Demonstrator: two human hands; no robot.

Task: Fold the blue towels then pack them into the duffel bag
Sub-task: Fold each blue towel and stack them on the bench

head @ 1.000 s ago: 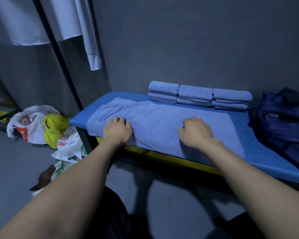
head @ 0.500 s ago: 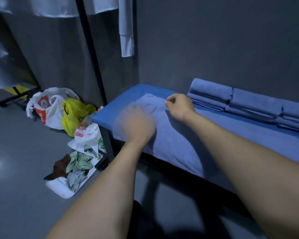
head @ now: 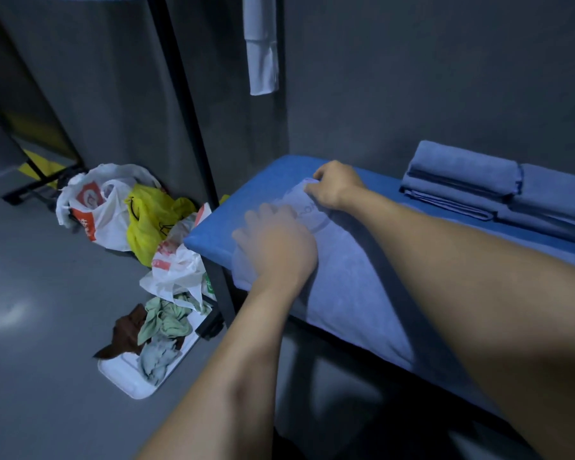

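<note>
Both your hands at the towel's left end.
Your right hand (head: 337, 185) pinches the far corner of the spread blue towel (head: 356, 277); your blurred left hand (head: 276, 242) lies on the near corner, grip unclear.

Left hand (head: 276, 247) motion-blurred; folded towels (head: 498, 190) cut off right.

Bench (head: 219, 224) as landmark: spread towel (head: 356, 280) on it; folded towels (head: 462, 184) on its far side; bags (head: 113, 207) and tray (head: 130, 376) on floor, left.
</note>
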